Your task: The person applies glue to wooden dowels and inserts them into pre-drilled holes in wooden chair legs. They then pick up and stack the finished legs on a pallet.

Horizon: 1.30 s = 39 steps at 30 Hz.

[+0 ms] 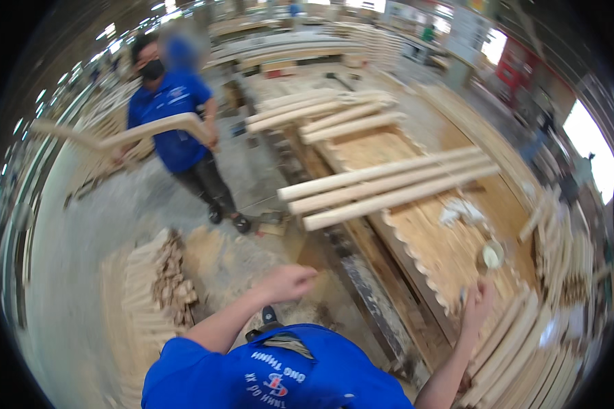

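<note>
While three smooth, round pale-wood rods [389,184] lie side by side across the scallop-edged plywood desk [426,245], a looser rod group [293,116] rests beyond; the work looks partway along, though how much is left cannot be told. The left hand [293,282] is loosely fisted, seemingly empty. The right hand [480,300] curls near a round tub [492,255], its hold unclear.
</note>
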Each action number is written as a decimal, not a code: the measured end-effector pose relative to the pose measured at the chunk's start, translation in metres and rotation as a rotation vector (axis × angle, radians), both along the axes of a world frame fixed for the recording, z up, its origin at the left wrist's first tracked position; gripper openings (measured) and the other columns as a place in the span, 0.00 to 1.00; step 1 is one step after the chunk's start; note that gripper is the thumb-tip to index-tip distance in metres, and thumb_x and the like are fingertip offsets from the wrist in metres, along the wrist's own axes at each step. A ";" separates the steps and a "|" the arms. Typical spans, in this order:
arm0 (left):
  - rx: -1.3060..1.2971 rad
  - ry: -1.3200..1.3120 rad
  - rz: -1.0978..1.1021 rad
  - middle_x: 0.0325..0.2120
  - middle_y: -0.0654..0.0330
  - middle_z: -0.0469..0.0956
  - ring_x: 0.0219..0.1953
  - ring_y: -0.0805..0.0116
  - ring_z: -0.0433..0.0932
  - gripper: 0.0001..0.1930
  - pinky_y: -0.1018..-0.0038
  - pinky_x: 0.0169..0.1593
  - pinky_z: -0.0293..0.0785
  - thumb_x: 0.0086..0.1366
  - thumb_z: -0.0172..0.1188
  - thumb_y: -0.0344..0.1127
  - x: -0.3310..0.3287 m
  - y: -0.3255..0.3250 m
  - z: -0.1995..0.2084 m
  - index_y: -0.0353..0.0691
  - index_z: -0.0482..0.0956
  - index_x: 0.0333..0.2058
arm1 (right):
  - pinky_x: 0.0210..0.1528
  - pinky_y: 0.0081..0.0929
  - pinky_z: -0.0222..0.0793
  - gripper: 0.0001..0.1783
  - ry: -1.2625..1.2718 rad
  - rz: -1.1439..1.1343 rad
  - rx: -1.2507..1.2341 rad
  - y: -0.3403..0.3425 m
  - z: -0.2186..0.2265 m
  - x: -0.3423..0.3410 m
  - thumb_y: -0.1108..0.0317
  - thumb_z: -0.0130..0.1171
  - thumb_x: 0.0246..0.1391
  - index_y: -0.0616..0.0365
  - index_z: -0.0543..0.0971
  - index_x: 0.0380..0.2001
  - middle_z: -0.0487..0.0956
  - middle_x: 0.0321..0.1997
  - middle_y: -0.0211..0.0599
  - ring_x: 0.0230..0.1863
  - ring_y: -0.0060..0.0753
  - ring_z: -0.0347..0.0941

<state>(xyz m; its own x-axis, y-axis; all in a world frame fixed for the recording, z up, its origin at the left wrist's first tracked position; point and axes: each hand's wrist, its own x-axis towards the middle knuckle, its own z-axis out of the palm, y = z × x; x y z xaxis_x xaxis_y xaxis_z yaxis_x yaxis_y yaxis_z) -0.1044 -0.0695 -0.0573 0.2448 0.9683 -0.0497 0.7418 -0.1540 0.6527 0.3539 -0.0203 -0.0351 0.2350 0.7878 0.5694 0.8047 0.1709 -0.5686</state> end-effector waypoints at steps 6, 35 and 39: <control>-0.461 0.326 -0.337 0.41 0.47 0.77 0.43 0.49 0.75 0.26 0.59 0.45 0.72 0.56 0.55 0.44 -0.032 -0.031 -0.027 0.46 0.69 0.54 | 0.31 0.25 0.66 0.02 0.153 0.499 -0.365 -0.085 -0.036 -0.155 0.77 0.57 0.46 0.62 0.74 0.27 0.74 0.26 0.39 0.27 0.32 0.70; -0.587 -0.902 2.005 0.25 0.62 0.71 0.18 0.72 0.70 0.19 0.72 0.20 0.67 0.58 0.52 0.34 -0.136 -0.478 -0.199 0.43 0.69 0.49 | 0.46 0.37 0.69 0.17 -0.594 1.409 -1.053 -0.065 -0.074 -0.389 0.60 0.55 0.51 0.59 0.76 0.42 0.77 0.42 0.47 0.43 0.46 0.74; -0.764 -0.789 1.471 0.31 0.56 0.76 0.23 0.67 0.76 0.20 0.69 0.25 0.73 0.58 0.54 0.32 -0.045 -0.456 -0.217 0.43 0.72 0.51 | 0.43 0.34 0.70 0.14 -0.363 1.293 -0.870 -0.060 -0.040 -0.337 0.65 0.57 0.51 0.61 0.77 0.39 0.78 0.39 0.46 0.41 0.46 0.75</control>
